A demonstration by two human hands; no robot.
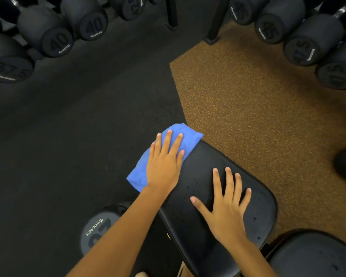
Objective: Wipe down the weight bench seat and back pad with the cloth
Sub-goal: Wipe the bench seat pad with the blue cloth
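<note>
The black bench seat pad (pixel 205 166) runs from the centre to the lower right and is speckled with small droplets. A folded blue cloth (pixel 183 134) lies over its far left edge and hangs partly past it. My left hand (pixel 164 164) presses flat on the cloth, fingers stretched forward. My right hand (pixel 226 208) rests flat on the bare seat with fingers spread and holds nothing. Part of the black back pad (pixel 316 256) shows at the bottom right corner.
A dumbbell (pixel 97 228) lies on the black floor just left of the bench. Racks of black dumbbells line the top left (pixel 56 41) and top right (pixel 308 43), with a rack foot (pixel 213 38) between. Speckled brown flooring (pixel 258 108) lies to the right.
</note>
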